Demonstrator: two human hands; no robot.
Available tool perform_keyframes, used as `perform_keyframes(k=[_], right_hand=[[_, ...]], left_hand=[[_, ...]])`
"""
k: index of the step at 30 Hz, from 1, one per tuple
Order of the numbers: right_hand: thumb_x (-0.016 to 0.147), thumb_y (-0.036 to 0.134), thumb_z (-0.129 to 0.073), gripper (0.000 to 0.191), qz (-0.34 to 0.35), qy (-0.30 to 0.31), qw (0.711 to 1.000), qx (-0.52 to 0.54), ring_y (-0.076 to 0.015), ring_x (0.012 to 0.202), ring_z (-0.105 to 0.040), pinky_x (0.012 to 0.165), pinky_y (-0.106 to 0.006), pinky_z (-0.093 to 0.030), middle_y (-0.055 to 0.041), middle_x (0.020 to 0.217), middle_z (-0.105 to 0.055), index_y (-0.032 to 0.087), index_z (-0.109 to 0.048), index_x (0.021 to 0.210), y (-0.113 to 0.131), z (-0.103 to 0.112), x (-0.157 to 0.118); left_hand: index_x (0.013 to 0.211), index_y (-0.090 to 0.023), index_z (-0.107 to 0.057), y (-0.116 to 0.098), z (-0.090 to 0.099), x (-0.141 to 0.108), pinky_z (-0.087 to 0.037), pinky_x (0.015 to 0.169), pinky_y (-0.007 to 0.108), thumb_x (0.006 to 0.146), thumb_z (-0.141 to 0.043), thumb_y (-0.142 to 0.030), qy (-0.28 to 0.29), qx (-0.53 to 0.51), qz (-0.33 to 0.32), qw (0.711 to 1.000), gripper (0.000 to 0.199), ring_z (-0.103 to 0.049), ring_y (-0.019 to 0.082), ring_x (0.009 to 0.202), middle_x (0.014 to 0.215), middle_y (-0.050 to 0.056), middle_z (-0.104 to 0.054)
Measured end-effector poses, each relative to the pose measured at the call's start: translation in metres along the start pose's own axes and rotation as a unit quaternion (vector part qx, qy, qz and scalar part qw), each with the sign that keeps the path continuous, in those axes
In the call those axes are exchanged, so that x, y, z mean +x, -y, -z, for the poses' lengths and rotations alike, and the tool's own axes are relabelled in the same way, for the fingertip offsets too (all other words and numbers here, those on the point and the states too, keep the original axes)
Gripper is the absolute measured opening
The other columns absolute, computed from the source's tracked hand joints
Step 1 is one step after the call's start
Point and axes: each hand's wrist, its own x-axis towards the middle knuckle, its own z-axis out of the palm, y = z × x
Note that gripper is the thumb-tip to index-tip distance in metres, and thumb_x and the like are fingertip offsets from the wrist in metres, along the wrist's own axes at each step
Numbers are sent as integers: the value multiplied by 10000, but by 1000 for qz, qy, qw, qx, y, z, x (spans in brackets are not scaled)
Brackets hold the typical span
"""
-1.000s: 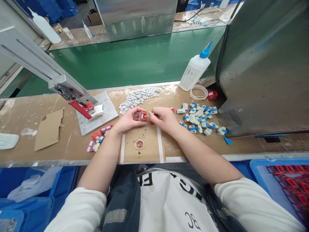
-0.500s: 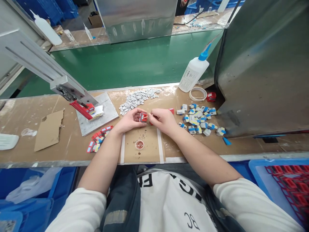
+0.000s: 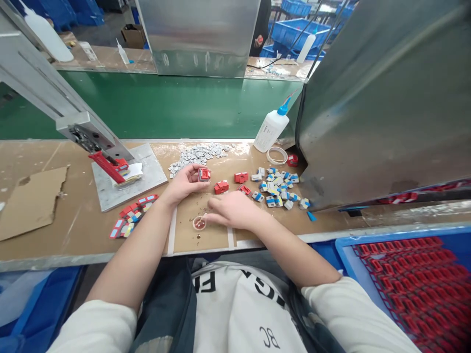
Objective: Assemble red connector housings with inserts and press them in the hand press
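Note:
My left hand (image 3: 185, 184) holds a small red toy vehicle shell (image 3: 204, 174) between thumb and fingers, its hollow side showing. My right hand (image 3: 232, 210) reaches over a small clear cup (image 3: 195, 228) of reddish liquid. Its fingers are pinched on what looks like a thin stick, whose pale tip dips into the cup; most of the stick is hidden. Just beyond the right hand lie loose red shells (image 3: 221, 187). Grey vehicle pieces with blue and yellow bands (image 3: 278, 185) are heaped farther right.
Small grey flat pieces (image 3: 198, 156) lie beyond my left hand. A clamp press (image 3: 106, 164) stands on a slab at left, near assembled red vehicles (image 3: 132, 215). At right are a glue bottle (image 3: 271, 131), a tape roll (image 3: 276, 155) and a blue bin (image 3: 344, 250) of red shells.
My right hand has left the red shell and come down toward me to the cup. My left hand still holds the shell. The head view has shifted, uncovering the loose red shells.

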Motion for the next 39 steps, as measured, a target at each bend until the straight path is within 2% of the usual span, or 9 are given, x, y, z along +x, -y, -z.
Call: perform_keyframes(k=[4, 8, 13, 16, 19, 22, 28, 33, 39], right_hand=[[1056, 454, -649, 262, -162, -94, 979, -83, -241, 932, -703, 689, -332, -376, -91, 1063, -752, 203, -722, 1075, -30, 12, -50], [1011, 295, -682, 177, -203, -77, 969, -121, -324, 1072, -676, 851, -393, -480, -147, 1160, -732, 194, -743, 1142, -58, 3, -89], [1010, 358, -651, 268, -215, -192, 952, 99, -333, 1052, -687, 950, -477, -538, -158, 1118, -758, 197, -782, 1179, -69, -12, -91], [916, 529, -773, 391, -252, -296, 835, 388, -263, 867, -718, 836, -432, -595, -105, 1040, -795, 235, -811, 1171, -64, -11, -70], [755, 584, -910, 500, -239, -302, 699, 602, -223, 788, -739, 756, -381, -628, -93, 1009, -822, 228, -840, 1098, -54, -9, -37], [659, 543, -985, 517, -216, -284, 648, 673, -224, 808, -775, 766, -363, -659, -99, 990, -837, 209, -852, 1031, -42, -9, -3], [686, 543, -973, 521, -202, -290, 687, 635, -274, 984, -809, 951, -429, -665, -103, 1082, -844, 199, -865, 1063, -30, -15, 29], [717, 578, -931, 530, -207, -318, 733, 564, -331, 1068, -799, 969, -466, -656, -118, 1125, -837, 189, -873, 1073, -26, -15, 31], [781, 537, -882, 458, -200, -330, 773, 504, -334, 1022, -810, 928, -471, -676, -102, 1106, -839, 195, -878, 1086, -22, -17, 30]], left_hand=[[1191, -186, -655, 3, -1, 2, -577, 945, 349, 678, -987, -325, -37, -8, -35, 999, 627, -723, 178, 968, 1159, 57, -742], [1189, -193, -651, 7, -2, 6, -585, 924, 363, 668, -984, -399, -59, 10, -79, 995, 652, -727, 207, 969, 1135, 66, -741], [1194, -197, -662, 7, -5, 4, -584, 884, 350, 667, -984, -462, -68, 19, -119, 990, 672, -717, 211, 940, 1074, 59, -731], [1206, -201, -688, 4, -7, -3, -578, 902, 351, 687, -980, -477, -73, 54, -143, 986, 656, -704, 212, 947, 1066, 58, -724], [1206, -214, -715, 0, -7, -11, -568, 919, 350, 722, -965, -489, -72, 110, -185, 974, 610, -694, 223, 990, 1121, 75, -715], [1201, -227, -729, -2, -5, -15, -562, 899, 349, 777, -931, -499, -77, 189, -227, 952, 543, -682, 244, 1050, 1174, 96, -711], [1222, -228, -715, -1, -3, -15, -572, 863, 350, 844, -892, -462, -96, 273, -289, 913, 478, -681, 240, 1062, 1177, 98, -716], [1229, -219, -710, 3, -3, -11, -585, 980, 407, 868, -875, -444, -103, 307, -322, 889, 456, -691, 255, 1116, 1180, 102, -724], [1258, -224, -712, 7, -1, -10, -599, 924, 361, 897, -851, -350, -94, 343, -315, 880, 406, -693, 234, 1081, 1179, 86, -702]])
